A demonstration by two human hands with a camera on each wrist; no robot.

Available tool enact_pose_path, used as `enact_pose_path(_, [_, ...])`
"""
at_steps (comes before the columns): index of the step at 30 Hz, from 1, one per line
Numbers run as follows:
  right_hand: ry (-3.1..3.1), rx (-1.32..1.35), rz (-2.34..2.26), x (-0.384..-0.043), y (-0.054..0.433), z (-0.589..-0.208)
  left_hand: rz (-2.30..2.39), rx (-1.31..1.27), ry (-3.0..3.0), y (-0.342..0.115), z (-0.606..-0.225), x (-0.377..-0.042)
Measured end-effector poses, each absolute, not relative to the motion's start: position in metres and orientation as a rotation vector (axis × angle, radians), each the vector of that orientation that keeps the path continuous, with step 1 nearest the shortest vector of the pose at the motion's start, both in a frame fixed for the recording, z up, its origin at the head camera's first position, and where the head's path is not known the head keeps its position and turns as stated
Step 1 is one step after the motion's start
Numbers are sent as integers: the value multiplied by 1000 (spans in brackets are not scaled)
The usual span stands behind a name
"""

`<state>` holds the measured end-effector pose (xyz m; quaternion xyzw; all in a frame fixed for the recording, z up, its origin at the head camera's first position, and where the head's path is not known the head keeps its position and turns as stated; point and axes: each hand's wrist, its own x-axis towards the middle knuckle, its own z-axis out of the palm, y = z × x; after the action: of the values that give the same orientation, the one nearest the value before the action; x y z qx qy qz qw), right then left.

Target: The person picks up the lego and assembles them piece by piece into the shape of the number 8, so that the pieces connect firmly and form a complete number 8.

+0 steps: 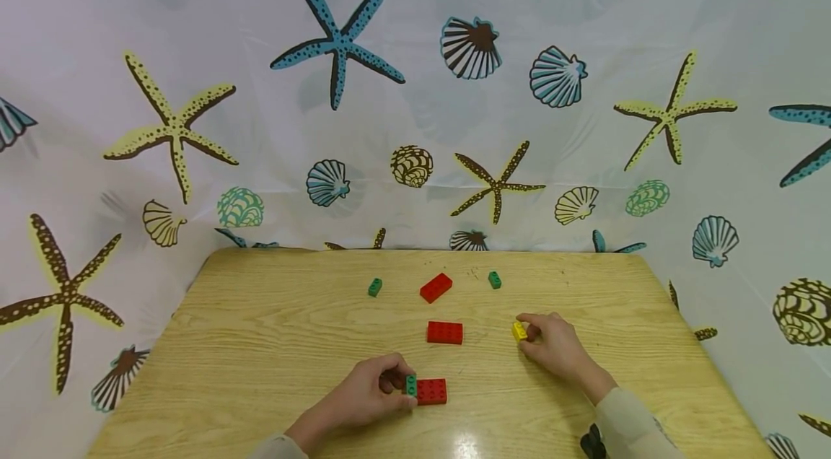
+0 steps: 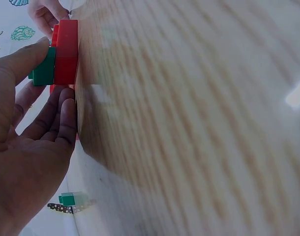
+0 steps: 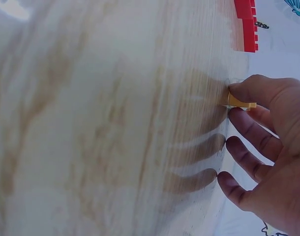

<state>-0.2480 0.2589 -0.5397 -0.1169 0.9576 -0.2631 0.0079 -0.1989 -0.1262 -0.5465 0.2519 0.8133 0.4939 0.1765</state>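
Observation:
My left hand (image 1: 363, 392) pinches a small green toy brick (image 1: 411, 384) between thumb and finger. That brick sits on the left end of a red brick (image 1: 433, 391) lying studs up at the table's near side. In the left wrist view the green brick (image 2: 44, 70) is against the studded side of the red brick (image 2: 66, 51). Farther right, my right hand (image 1: 563, 352) holds a small yellow brick (image 1: 519, 330) at the tabletop. The right wrist view has the thumb and index finger about the yellow brick (image 3: 241, 103), the other fingers spread beside it.
Straight ahead on the wooden table (image 1: 273, 322) lies another red brick (image 1: 444, 333), with a slanted red brick (image 1: 436, 287) behind it. Two green bricks stand at the back, a left one (image 1: 374, 287) and a right one (image 1: 495, 279). A patterned curtain (image 1: 415, 105) borders the table.

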Motion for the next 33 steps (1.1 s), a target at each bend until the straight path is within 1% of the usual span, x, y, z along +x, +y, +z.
enact_pose_path(13, [2986,-339,-844,-245,255,-539,1405,711,2295,-126,-548,-198])
enact_pose_path(22, [2987,-420,-911,-238,243,-528,1426,715,2298,-126,-549,-198])
enact_pose_path(33, [2927,-449,-1005,-228,226,-523,1432,713,2295,-126,-548,-198])
